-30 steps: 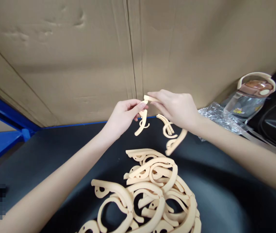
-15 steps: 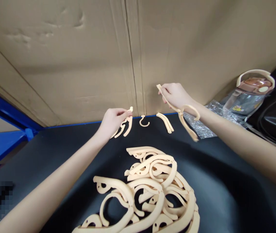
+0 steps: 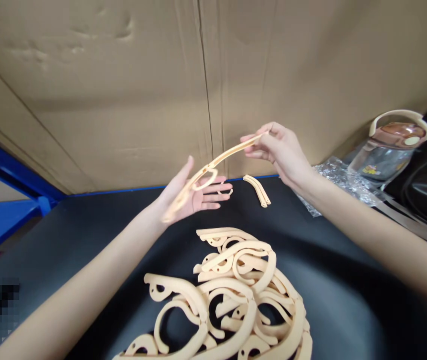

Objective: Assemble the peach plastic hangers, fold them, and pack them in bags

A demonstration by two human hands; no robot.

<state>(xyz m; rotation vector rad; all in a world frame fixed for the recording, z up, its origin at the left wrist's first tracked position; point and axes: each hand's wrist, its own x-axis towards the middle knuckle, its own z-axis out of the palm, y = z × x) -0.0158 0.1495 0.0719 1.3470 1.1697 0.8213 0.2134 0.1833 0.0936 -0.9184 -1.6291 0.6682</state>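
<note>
My right hand [image 3: 287, 154] pinches one end of a beige folding clothes hanger [image 3: 232, 149], which slants down to the left with its hook hanging at the middle. My left hand [image 3: 199, 199] is open, fingers spread to the right, and the hanger's lower arm passes in front of its palm. Whether that arm touches the palm I cannot tell. Behind the left fingertips a loose hook [image 3: 230, 192] shows in part. To its right lie curved hanger arms [image 3: 257, 190] side by side. A heap of folded beige hangers [image 3: 232, 295] fills the near middle.
The black tabletop [image 3: 123, 220] meets a tall cardboard wall [image 3: 123, 90] at the back. Crumpled clear plastic [image 3: 329, 175] and a handled drinking bottle [image 3: 389, 145] are at the right, beside a black bag [image 3: 423, 185]. A blue metal frame [image 3: 10, 170] stands at the left.
My left hand has let go of the small beige piece it pinched and opened. The hanger in my right hand has swung to the left, across my left palm.
</note>
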